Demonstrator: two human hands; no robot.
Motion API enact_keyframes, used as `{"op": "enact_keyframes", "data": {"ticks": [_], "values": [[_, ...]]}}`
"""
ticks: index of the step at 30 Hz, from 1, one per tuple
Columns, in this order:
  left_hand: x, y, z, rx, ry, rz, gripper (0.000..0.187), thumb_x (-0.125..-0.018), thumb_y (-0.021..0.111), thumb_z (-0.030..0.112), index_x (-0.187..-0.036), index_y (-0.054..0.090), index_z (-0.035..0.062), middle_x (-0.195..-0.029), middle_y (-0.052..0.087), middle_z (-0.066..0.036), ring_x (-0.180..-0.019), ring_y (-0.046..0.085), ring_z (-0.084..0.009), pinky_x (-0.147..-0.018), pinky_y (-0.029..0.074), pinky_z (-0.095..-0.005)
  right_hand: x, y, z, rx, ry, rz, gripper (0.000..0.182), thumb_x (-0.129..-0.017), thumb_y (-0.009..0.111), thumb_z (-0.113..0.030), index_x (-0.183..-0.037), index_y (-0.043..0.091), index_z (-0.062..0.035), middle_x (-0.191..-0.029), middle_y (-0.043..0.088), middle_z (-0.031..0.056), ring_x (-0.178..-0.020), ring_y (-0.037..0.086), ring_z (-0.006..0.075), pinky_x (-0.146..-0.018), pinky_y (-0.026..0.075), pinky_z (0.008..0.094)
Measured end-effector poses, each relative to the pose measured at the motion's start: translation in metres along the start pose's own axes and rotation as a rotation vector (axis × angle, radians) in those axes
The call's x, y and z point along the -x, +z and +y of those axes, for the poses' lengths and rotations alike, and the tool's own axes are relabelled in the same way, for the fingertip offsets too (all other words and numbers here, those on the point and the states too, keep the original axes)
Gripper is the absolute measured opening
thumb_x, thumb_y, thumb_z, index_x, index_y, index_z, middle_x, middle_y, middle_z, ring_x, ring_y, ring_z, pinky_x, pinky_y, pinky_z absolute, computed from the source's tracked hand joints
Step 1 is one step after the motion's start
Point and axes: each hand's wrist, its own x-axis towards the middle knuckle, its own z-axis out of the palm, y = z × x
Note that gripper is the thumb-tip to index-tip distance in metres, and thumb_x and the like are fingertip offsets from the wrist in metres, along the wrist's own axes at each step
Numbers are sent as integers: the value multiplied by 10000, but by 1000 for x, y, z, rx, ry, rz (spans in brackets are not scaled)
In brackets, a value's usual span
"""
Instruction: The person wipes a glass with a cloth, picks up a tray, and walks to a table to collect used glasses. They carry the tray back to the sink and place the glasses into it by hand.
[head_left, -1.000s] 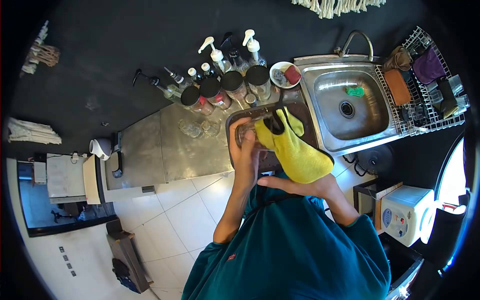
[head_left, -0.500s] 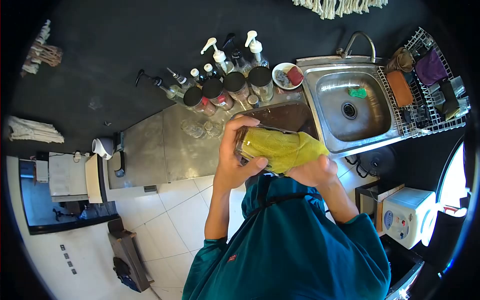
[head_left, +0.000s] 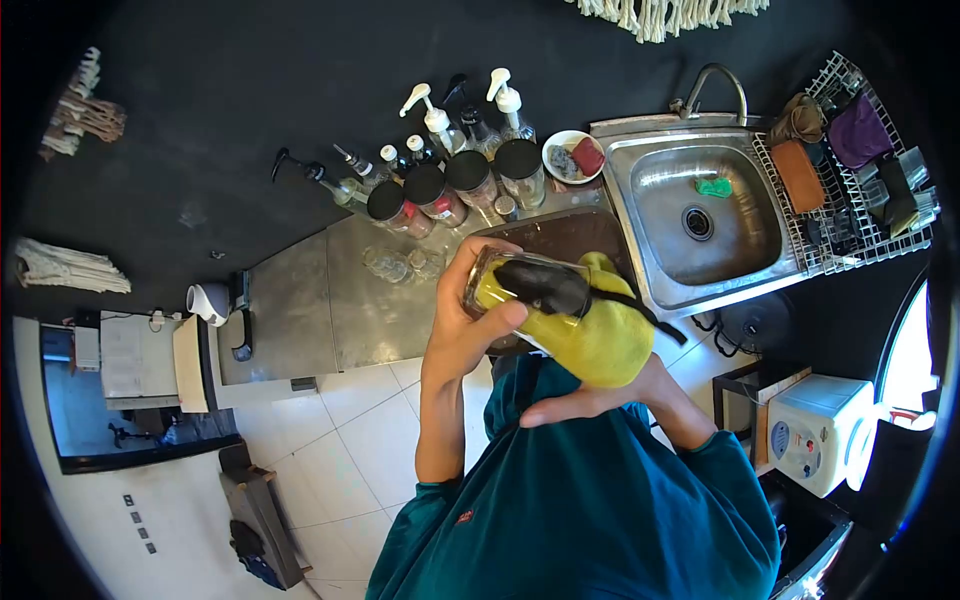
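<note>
My left hand [head_left: 462, 312] is wrapped round a clear glass jar [head_left: 478, 287], its thumb pressed along the near side. The jar lies tilted on its side above the counter. A yellow cloth [head_left: 610, 345] is partly inside the jar and bulges out of its mouth to the right. Behind the glass shows a dark patch, and a black strip [head_left: 640, 310] trails from the cloth. Under the cloth's lower edge, my right hand [head_left: 605, 398] supports it with the thumb stretched out to the left; its other fingers are hidden behind the cloth.
A brown tray [head_left: 560, 230] sits on the steel counter [head_left: 385, 325] beneath the jar. Behind it stand black-lidded jars [head_left: 425, 185], pump bottles [head_left: 437, 118] and a white bowl [head_left: 572, 178]. To the right are a sink [head_left: 655, 240] with a green sponge [head_left: 713, 187] and a wire dish rack [head_left: 850, 260].
My right hand has moved down with the yellow cloth, its thumb swinging out to the left. The cloth's outer part has bunched lower, exposing the dark patch and black strip.
</note>
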Motion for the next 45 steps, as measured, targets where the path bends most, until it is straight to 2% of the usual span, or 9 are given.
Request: {"op": "enact_keyframes", "data": {"ticks": [9, 14, 16, 20, 26, 33, 38, 42, 45], "values": [[-10, -9, -7, -20, 292, -279, 766, -582, 851, 91, -1225, 441, 17, -1222, 535, -193, -1148, 536, -259, -973, 422, -357, 39, 49, 25, -1715, 51, 292, 728, -877, 540, -483, -1409, 308, -44, -1438, 360, 145, -1306, 383, 271, -1082, 287, 414], [-6, 15, -17, 256, 194, -161, 796, -682, 797, 227, -1309, 354, 16, -1271, 494, -223, -1162, 526, -294, -978, 433, -388, 42, 48, 23, -1223, 299, 315, 925, -710, 751, -487, -1398, 334, -30, -1404, 415, 134, -1220, 482, 244, -991, 395, 354], [-2, 33, -26, 419, 146, -78, 798, -721, 769, 287, -1328, 328, 16, -1280, 483, -231, -1157, 529, -306, -968, 445, -397, 25, 28, 24, -204, -29, 127, 963, -632, 828, -463, -1363, 395, -8, -1380, 437, 155, -1227, 468, 288, -1018, 359, 366], [5, 44, -49, 628, 68, 127, 752, -775, 704, 384, -1308, 336, 3, -1195, 530, -225, -1094, 565, -316, -926, 478, -414, 27, 40, 19, -206, 113, 106, 876, -683, 817, -403, -1348, 421, 7, -1354, 467, 165, -1254, 444, 302, -1041, 326, 371], [-7, 36, -60, 355, 208, 155, 701, -821, 550, 506, -1299, 359, 30, -1140, 539, -203, -1115, 527, -351, -979, 412, -446, 34, 71, 37, -1559, 216, 412, 742, -917, 421, -549, -1419, 282, -20, -1445, 344, 124, -1351, 305, 261, -1127, 177, 432], [-4, 14, -64, 437, 206, 253, 544, -896, 499, 407, -1311, 389, 72, -1156, 547, -147, -1115, 529, -273, -972, 398, -397, 48, 36, 18, -973, 391, 664, 584, -961, 401, -460, -1361, 399, -34, -1367, 456, 132, -1283, 409, 293, -1076, 287, 450], [15, 14, -109, 161, -81, 271, 622, -968, 313, 545, -1390, 322, 88, -1365, 434, -77, -1260, 422, -212, -1036, 351, -359, 24, 34, 19, 167, 223, 166, 341, -880, 618, -205, -1180, 587, -46, -1136, 619, 126, -1077, 572, 306, -908, 442, 396], [21, 30, -99, 215, -113, 218, 706, -939, 220, 632, -1398, 313, 104, -1378, 414, -77, -1289, 384, -203, -1038, 348, -353, 0, 17, 29, -177, 692, -149, 313, -881, 633, -277, -1115, 623, -69, -1042, 654, 98, -946, 623, 273, -821, 485, 355], [18, 29, -102, 351, -77, 363, 700, -930, 208, 647, -1383, 327, 127, -1319, 452, -66, -1229, 436, -186, -1013, 379, -344, 12, 40, 34, -83, 346, 22, 312, -870, 652, -271, -1108, 623, -72, -1016, 664, 88, -907, 636, 258, -789, 497, 334]]}}
